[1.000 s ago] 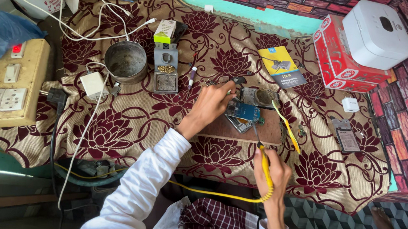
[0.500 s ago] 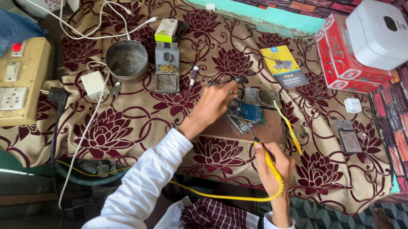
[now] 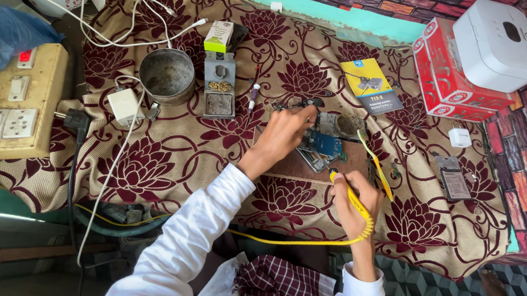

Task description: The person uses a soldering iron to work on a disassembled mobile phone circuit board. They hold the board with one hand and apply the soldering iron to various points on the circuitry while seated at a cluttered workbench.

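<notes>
My left hand (image 3: 284, 136) rests on an opened phone with a blue circuit board (image 3: 323, 144), fingers pinched at its upper edge near small black parts. Whether it grips anything is hidden by the fingers. My right hand (image 3: 350, 199) is closed around a yellow soldering iron (image 3: 352, 199) whose tip points up toward the board; its yellow cable loops down and left across my lap. The phone lies on a brown wooden board (image 3: 311, 169) on the maroon-flowered cloth (image 3: 153, 159).
A metal pot (image 3: 167, 75), a grey iron stand (image 3: 219, 93), a small screwdriver (image 3: 252, 96), a white charger (image 3: 123, 104) with cables, a wooden switchboard (image 3: 10, 108), a yellow-blue packet (image 3: 371, 86), a red box (image 3: 445, 74) under a white device (image 3: 501, 44), yellow tweezers (image 3: 375, 164).
My right hand has brought the soldering iron up closer to the phone board. My left hand has stayed at the board's upper edge, shifting only slightly.
</notes>
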